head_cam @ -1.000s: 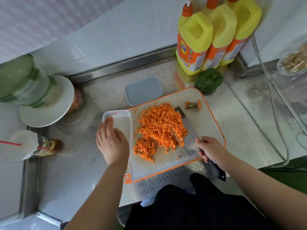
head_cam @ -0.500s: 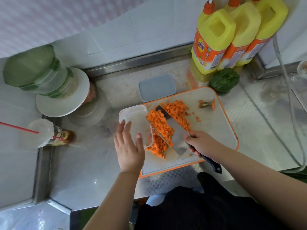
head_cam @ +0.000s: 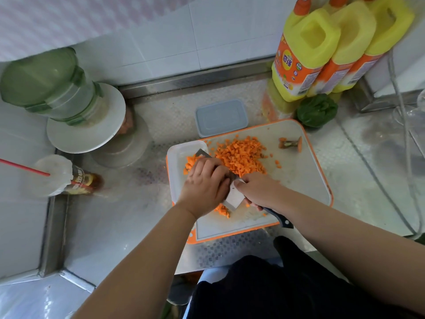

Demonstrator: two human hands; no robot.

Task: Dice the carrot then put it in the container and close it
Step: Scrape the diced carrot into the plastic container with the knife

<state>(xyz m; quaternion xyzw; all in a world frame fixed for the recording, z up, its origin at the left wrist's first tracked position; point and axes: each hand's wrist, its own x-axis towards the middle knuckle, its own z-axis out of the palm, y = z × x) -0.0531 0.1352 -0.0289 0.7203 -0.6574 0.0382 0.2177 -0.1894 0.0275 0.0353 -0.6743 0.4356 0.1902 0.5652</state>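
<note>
**Diced carrot meets the container**

We see the right hand (head_cam: 257, 189) gripping the cleaver (head_cam: 232, 194), the left hand (head_cam: 204, 183) apparently cupped over its load above the white container (head_cam: 177, 155), partly filled. Diced carrot (head_cam: 241, 155) heaps beyond; the lid (head_cam: 220, 117) lies farther back.

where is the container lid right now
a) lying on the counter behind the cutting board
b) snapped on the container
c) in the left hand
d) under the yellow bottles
a: the blue-grey lid lies flat on the steel counter just past the far edge of the cutting board, while the open container sits at the board's left with diced carrot going in.
</note>
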